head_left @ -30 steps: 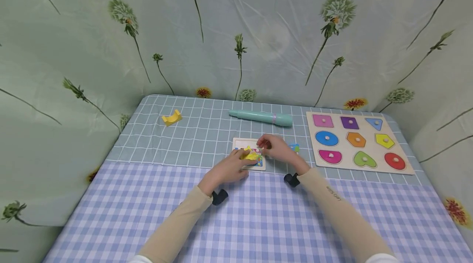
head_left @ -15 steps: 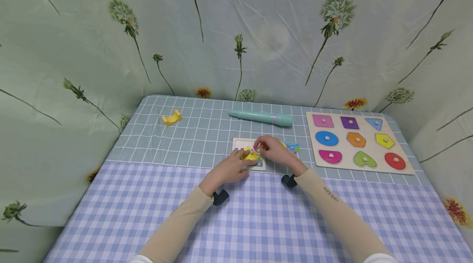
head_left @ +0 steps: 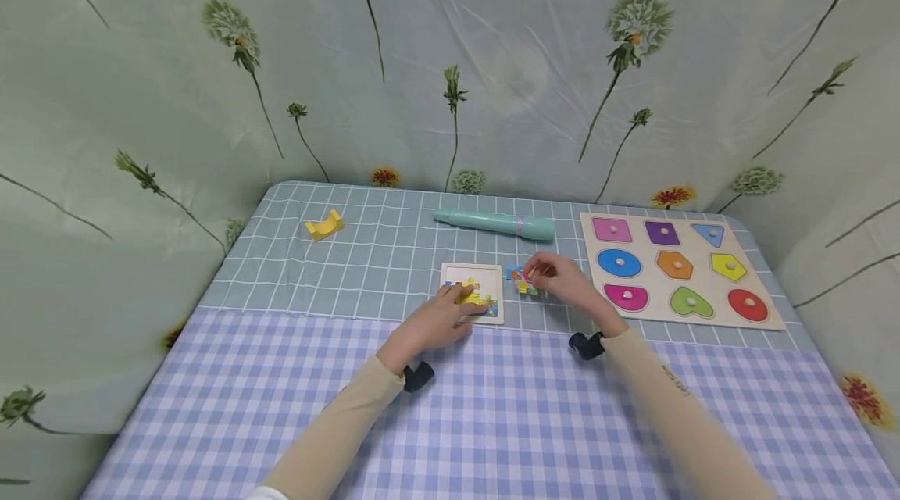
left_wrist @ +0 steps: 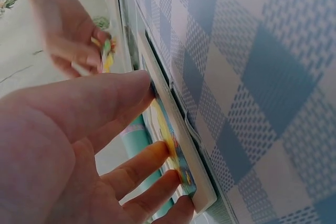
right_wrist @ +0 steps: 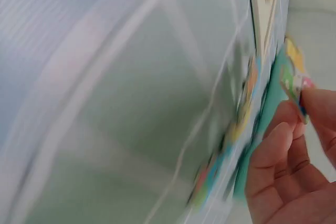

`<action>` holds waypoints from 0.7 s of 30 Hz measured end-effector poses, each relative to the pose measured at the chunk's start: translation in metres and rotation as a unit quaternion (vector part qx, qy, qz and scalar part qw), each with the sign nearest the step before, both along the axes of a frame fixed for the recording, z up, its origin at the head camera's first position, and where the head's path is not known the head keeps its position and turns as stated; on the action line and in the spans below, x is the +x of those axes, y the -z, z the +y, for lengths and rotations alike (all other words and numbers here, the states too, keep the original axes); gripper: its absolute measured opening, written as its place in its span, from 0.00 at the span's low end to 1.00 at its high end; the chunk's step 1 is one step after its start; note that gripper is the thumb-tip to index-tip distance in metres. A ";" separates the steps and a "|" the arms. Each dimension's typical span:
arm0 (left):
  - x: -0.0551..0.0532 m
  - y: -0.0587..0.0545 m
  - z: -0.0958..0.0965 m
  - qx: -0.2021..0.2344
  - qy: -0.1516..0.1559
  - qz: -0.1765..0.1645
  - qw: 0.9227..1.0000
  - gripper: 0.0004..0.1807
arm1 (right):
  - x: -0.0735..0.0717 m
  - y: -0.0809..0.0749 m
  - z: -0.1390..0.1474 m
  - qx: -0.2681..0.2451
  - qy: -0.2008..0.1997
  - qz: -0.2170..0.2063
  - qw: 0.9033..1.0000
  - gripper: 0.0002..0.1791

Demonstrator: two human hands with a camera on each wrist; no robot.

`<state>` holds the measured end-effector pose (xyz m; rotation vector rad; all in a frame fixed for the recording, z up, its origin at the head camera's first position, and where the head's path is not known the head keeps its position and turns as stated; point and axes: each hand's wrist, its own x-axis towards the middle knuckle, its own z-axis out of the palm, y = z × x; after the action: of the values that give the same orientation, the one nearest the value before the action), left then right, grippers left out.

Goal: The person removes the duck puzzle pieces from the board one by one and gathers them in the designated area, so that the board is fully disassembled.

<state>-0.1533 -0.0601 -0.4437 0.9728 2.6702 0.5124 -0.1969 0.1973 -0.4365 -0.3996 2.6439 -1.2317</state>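
My left hand [head_left: 432,322] rests its fairly straight fingers on a small wooden jigsaw tray [head_left: 499,317], over the yellow pieces [head_left: 472,295] in its lower part. Bare pale wood shows in the tray's upper part. In the left wrist view, the fingertips touch the tray [left_wrist: 181,153] and its picture. To the right of the tray, my right hand [head_left: 566,281] pinches a small colourful jigsaw piece [right_wrist: 292,80] between thumb and fingers, off the table. Several loose jigsaw pieces [right_wrist: 231,135] lie on the cloth below that hand, blurred in the right wrist view.
Behind the tray lies a teal tube-like object [head_left: 492,223]. A wooden shape board [head_left: 647,303] with knobbed pieces stands at the right. A curved yellow block [head_left: 325,226] sits at the back left. Floral fabric [head_left: 394,55] hangs behind the table.
My right hand has moved from over the tray to the right, above the loose pieces, and now holds a piece. More of the tray shows. My left hand stays in place.
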 end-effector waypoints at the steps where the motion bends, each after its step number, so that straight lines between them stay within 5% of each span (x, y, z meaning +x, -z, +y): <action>1: 0.000 0.000 0.000 0.001 -0.002 -0.003 1.000 0.22 | 0.001 -0.001 0.007 0.007 0.009 -0.007 1.000 0.08; 9: 0.001 -0.001 0.001 0.002 -0.010 -0.016 1.000 0.22 | 0.007 0.002 0.041 0.049 0.005 -0.041 0.998 0.07; 21: 0.003 0.007 -0.003 0.015 0.012 0.029 0.999 0.22 | 0.010 0.004 0.035 0.156 -0.011 0.010 0.988 0.03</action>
<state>-0.1507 -0.0634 -0.4510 1.0425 2.7052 0.5281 -0.1870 0.2318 -0.4407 -0.3877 2.7760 -0.7898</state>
